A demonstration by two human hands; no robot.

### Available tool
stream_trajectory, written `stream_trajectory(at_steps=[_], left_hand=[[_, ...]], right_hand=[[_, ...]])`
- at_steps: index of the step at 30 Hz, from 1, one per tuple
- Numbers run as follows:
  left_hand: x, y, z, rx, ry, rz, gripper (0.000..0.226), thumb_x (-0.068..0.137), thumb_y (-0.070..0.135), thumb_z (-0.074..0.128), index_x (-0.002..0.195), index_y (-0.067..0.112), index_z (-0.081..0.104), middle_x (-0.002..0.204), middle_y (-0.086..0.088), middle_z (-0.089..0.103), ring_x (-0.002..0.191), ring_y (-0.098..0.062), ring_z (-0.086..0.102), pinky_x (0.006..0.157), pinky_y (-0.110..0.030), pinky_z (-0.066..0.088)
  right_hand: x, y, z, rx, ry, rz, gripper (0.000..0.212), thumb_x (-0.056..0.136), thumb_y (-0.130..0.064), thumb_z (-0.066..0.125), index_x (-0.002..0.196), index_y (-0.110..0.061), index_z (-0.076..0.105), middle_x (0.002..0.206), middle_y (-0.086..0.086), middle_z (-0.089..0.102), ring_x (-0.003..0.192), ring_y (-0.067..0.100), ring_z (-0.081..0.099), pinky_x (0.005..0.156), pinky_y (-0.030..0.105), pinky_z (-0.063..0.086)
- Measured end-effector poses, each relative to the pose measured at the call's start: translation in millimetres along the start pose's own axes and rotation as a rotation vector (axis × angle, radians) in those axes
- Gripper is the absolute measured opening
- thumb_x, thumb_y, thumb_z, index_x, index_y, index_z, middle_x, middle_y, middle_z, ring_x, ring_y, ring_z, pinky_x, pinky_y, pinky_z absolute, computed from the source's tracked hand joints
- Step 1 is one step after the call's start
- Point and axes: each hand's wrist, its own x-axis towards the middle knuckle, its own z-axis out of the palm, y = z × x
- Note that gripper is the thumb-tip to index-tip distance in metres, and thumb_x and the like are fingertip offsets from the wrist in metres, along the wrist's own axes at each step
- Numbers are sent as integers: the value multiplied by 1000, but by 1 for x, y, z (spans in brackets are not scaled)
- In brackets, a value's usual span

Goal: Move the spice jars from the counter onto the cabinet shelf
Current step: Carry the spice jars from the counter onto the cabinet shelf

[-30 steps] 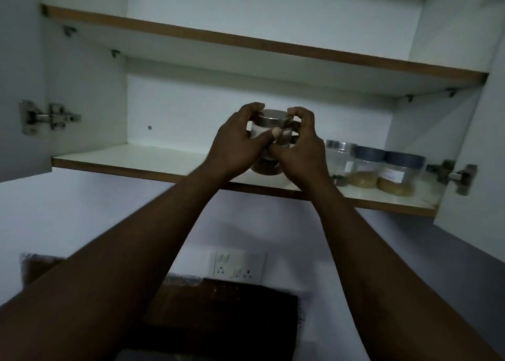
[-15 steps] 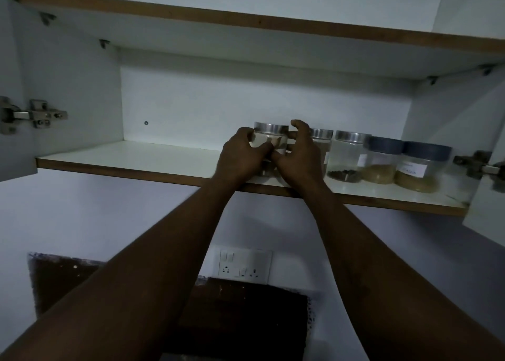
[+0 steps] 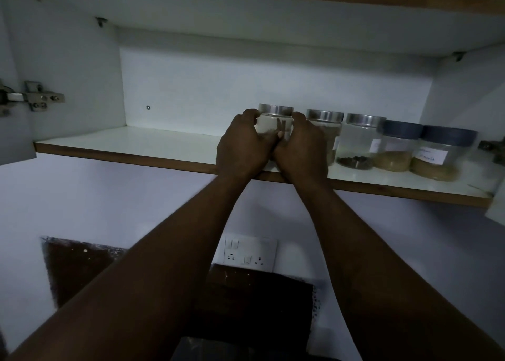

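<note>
Both hands are clasping one jar (image 3: 273, 124): left hand (image 3: 243, 148) is curling round its 9 o'clock side and right hand (image 3: 302, 148) round its 3 o'clock side, thumbs meeting in front, likely to steady it on a high reach.
Shelf (image 3: 136, 142): bare board is lying toward 9 o'clock.
Row (image 3: 360, 139): four jars are standing at 3 o'clock of the held one, the nearest just beside the right hand, so the newcomer is extending the line.
Jar: steel-lidded and upright, it is sitting at shelf level; base contact is hidden.
Socket (image 3: 248, 254): it is sitting at 6 o'clock.
</note>
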Motion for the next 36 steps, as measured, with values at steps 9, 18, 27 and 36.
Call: stream_trajectory(at_steps=[9,18,27,36], left_hand=[[-4,0,-12,-97,-41,-97,77,77,62,77,140,26,51,126,8,65,102,-13,67,86,-31,52],[-96,-23,-95,-450,-23,-142,26,88,38,74,112,27,70,96,9,74,96,-9,70,86,-46,60],[-290,-200,-184,12,-288,-490,16,88,28,74,104,25,75,96,12,76,87,-1,70,85,-33,58],[-414,-314,-229,129,-522,-696,10,94,30,69,92,40,69,85,19,72,77,8,66,67,-13,47]], right_hand=[[-7,-3,-7,-32,83,-45,40,88,-25,67,123,-7,59,117,12,63,102,30,63,79,32,49],[-71,-22,1,375,67,-298,6,87,-20,67,93,-20,64,77,-7,62,68,10,60,63,38,52],[-334,-69,104,422,-653,-84,15,83,-24,72,95,-25,64,85,-7,66,75,14,62,70,35,54],[-488,-109,167,285,-1046,-6,23,88,-19,68,108,-29,62,102,-7,67,88,9,60,75,26,47]])
